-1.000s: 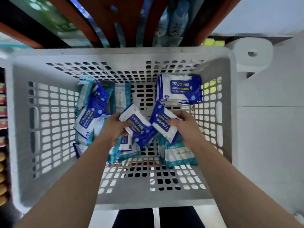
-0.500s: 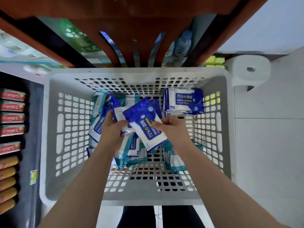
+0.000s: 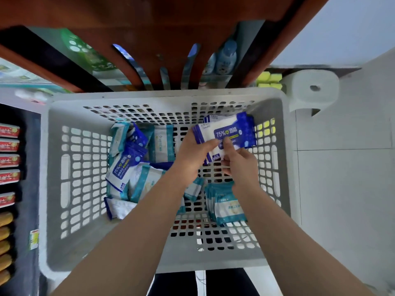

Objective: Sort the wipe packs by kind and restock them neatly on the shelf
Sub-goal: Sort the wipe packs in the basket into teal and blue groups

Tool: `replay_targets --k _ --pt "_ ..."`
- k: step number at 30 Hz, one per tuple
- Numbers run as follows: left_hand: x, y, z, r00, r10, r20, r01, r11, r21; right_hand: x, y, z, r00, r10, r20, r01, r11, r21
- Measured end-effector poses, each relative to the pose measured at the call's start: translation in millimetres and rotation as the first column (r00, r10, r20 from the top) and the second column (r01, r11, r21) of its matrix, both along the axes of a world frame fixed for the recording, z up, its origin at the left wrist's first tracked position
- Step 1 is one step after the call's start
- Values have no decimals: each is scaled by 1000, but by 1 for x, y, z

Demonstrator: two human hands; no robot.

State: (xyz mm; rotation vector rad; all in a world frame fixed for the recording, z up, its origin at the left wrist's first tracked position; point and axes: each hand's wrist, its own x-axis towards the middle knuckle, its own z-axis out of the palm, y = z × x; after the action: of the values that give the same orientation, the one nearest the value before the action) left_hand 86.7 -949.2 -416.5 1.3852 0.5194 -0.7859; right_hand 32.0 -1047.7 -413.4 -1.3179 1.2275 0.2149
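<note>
While the left hand (image 3: 192,155) and right hand (image 3: 242,165) pinch the blue-and-white soft-film alcohol wipe packs (image 3: 228,130) at the far-right corner of the grey perforated plastic basket (image 3: 53,189), they look light, squashy, slick: best gripped across flat faces.

I reach forward — left hand (image 3: 192,155) and right hand (image 3: 242,165) close together, fingers pinching blue-and-white plastic wipe packs (image 3: 226,132).
</note>
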Motion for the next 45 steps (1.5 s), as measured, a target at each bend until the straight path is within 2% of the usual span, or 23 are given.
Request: replay_targets --k 4,5,6,8,9,13,15,16,18,21,22,24,27,29,31,33,36,38,42,43,45 --pt "22 -30 -15 992 -130 -5 130 992 -5 7 -17 -6 987 -152 45 145 981 126" --pt "28 -34 -21 980 -197 25 194 977 83 9 -20 -10 986 -160 37 154 979 135" --pt "33 -37 -27 949 -309 67 286 928 239 10 -23 -13 989 -149 24 145 981 127" --pt "39 -38 -38 864 -498 71 378 736 561 14 -26 -18 994 -108 1 107 989 103" --pt "41 -36 -40 851 -522 58 372 676 636 16 -27 -20 996 -90 -5 90 991 95" --pt "36 -25 -37 851 -508 135 325 710 625 22 -19 -28 999 -14 -32 15 1000 13" --pt "29 -6 -37 852 -510 119 317 683 658 21 -9 -30 997 53 -62 -63 984 -166" --pt "25 7 -37 852 -517 81 321 639 699 19 -1 -28 993 91 -69 -106 961 -256" --pt "17 40 -41 824 -566 -10 336 474 814 11 20 -24 973 225 -52 -229 909 -347" --pt "10 94 -48 791 -602 -108 306 237 922 2 56 -26 864 503 -20 -487 824 -291" --pt "12 110 -51 792 -594 -139 301 183 936 3 67 -32 813 581 -28 -568 784 -250" --pt "17 143 -63 804 -565 -188 318 140 938 9 85 -49 683 727 -72 -727 667 -161" --pt "29 178 -86 785 -552 -282 433 162 887 28 108 -69 514 854 -80 -858 512 -44" --pt "35 189 -100 763 -557 -327 518 225 825 43 118 -82 484 873 -66 -875 485 -7" --pt "37 194 -110 758 -583 -292 526 282 803 57 127 -99 477 873 -99 -878 480 -1" --pt "36 196 -114 771 -600 -212 468 308 829 64 136 -113 540 834 -114 -840 543 -3" --pt "28 196 -109 766 -638 -75 338 301 892 67 141 -127 735 669 -108 -671 741 23" --pt "18 193 -102 757 -654 11 276 334 901 68 144 -125 838 536 -103 -529 844 91" --pt "5 186 -101 872 -461 167 170 603 780 64 152 -120 855 508 -106 -490 858 157" --pt "6 184 -102 885 -431 176 145 614 776 62 152 -119 864 489 -122 -471 869 150" --pt "11 181 -100 900 -420 117 159 567 808 59 144 -116 897 415 -154 -396 907 144"
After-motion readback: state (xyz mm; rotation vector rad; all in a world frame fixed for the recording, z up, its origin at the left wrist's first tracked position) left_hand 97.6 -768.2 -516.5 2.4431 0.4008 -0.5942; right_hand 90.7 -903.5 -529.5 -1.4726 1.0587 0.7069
